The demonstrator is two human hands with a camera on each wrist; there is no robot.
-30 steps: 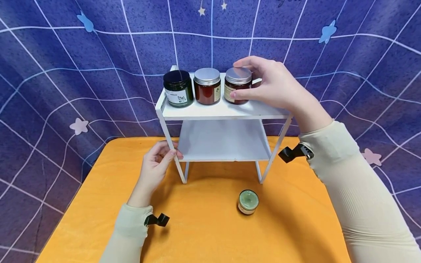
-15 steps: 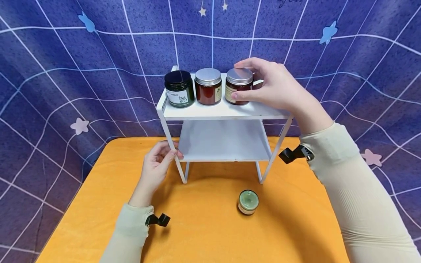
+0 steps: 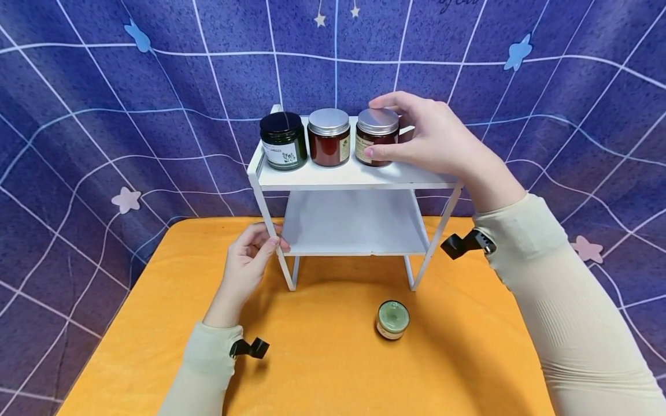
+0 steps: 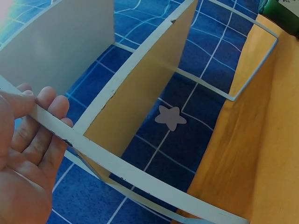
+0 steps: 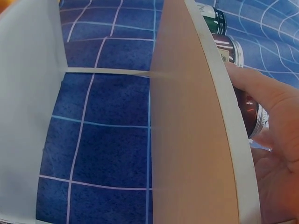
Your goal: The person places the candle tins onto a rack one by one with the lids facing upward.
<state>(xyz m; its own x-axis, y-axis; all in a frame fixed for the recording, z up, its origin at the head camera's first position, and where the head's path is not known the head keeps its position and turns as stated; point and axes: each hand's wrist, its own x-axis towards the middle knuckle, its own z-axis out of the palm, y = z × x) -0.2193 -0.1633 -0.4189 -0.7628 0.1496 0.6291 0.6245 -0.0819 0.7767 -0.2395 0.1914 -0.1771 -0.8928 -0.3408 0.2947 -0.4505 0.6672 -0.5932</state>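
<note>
On the top board of a white two-tier shelf [image 3: 354, 222], my right hand [image 3: 434, 136] grips the rightmost amber candle jar [image 3: 377, 138], thumb on its label and fingers behind its silver lid. The right wrist view shows that jar [image 5: 250, 114] partly behind the board edge. My left hand [image 3: 247, 257] holds the shelf's front left leg; in the left wrist view the left hand [image 4: 32, 144] has its thumb and fingers around the white bar [image 4: 140, 179]. To the left of the held jar stand another amber jar [image 3: 329, 138] and a dark green jar [image 3: 283, 141] with a black lid.
A small open jar with green wax [image 3: 392, 319] stands on the orange cloth [image 3: 322, 358] in front of the shelf's right leg. Behind everything hangs a blue curtain [image 3: 156, 104] with white grid lines and stars.
</note>
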